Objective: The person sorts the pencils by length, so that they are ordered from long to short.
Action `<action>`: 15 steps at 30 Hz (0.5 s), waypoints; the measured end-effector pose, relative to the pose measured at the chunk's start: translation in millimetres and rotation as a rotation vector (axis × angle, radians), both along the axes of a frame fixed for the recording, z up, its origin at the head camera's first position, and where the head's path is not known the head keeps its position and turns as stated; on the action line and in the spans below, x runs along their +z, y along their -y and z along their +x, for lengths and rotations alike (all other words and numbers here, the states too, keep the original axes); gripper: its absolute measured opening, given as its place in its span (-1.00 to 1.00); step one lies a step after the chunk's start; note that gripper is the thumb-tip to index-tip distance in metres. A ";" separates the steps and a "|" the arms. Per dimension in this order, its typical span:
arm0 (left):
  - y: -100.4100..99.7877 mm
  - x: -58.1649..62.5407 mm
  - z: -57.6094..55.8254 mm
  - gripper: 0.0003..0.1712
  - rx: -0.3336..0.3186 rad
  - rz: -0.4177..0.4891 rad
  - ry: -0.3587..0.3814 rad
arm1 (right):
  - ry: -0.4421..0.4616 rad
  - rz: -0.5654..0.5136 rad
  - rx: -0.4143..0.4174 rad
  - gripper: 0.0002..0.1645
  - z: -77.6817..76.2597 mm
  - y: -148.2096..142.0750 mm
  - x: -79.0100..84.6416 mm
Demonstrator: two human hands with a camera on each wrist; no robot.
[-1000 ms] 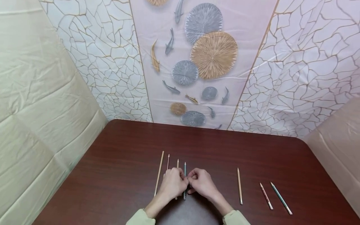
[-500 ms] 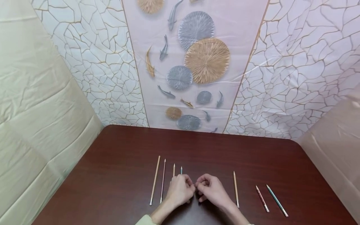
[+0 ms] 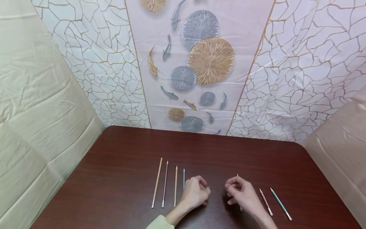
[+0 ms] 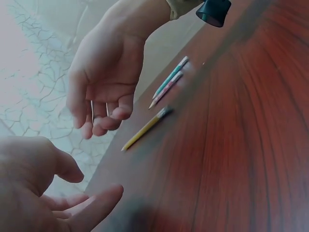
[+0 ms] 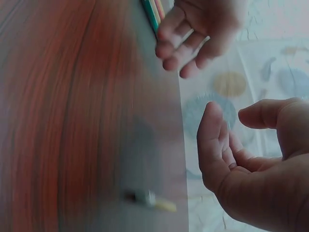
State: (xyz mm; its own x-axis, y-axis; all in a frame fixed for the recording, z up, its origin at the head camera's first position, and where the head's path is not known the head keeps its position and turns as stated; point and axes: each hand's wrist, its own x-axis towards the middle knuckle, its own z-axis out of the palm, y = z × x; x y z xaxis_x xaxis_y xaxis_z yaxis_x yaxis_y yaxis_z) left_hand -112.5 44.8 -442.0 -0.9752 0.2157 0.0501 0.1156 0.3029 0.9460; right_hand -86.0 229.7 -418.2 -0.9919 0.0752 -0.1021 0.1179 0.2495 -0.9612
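My left hand (image 3: pixel 195 193) hovers beside a teal pencil (image 3: pixel 184 178), its fingers loosely bent around nothing, and covers that pencil's lower end. Left of it lie a plain yellow pencil (image 3: pixel 175 186), a dark reddish pencil (image 3: pixel 165 184) and a long tan pencil (image 3: pixel 157 183), roughly side by side. Over another yellow pencil (image 4: pixel 145 130) on the right is my right hand (image 3: pixel 243 194); it hides most of that pencil in the head view. Between its thumb and fingers (image 5: pixel 211 130) there is a gap holding nothing.
A short red pencil (image 3: pixel 266 202) and a second teal pencil (image 3: pixel 281 203) lie right of the right hand. The dark wood table (image 3: pixel 128 152) ends at a patterned cloth backdrop (image 3: pixel 183 105), with pale cloth (image 3: pixel 43 121) along the left side. A dark device (image 4: pixel 213 12) sits at the right wrist.
Both hands started close together over the teal pencil. They have parted and moved right, the right hand farther, reaching the yellow pencil. The pencils on the left have come into fuller view.
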 end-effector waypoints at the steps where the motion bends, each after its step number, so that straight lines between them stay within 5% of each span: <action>1: -3.2 -0.7 0.3 -0.92 0.004 -0.018 -0.013 | 0.004 0.014 -0.019 -0.79 1.7 -5.2 0.6; 7: -19.0 -4.9 -0.2 -0.79 0.066 -0.173 -0.102 | -0.007 0.075 -0.091 -0.76 11.4 -33.7 2.1; 15: -36.3 -3.0 1.9 -0.78 0.030 -0.024 0.044 | -0.018 0.168 -0.136 -0.73 21.4 -64.7 6.0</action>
State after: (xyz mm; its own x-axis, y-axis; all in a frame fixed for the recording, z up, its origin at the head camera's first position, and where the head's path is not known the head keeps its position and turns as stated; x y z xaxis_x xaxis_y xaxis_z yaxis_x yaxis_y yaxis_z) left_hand -110.6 81.0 -445.0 -0.9823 0.1873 0.0023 0.0648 0.3281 0.9424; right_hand -64.7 294.3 -412.2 -0.9730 0.2231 -0.0596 0.1450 0.3892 -0.9097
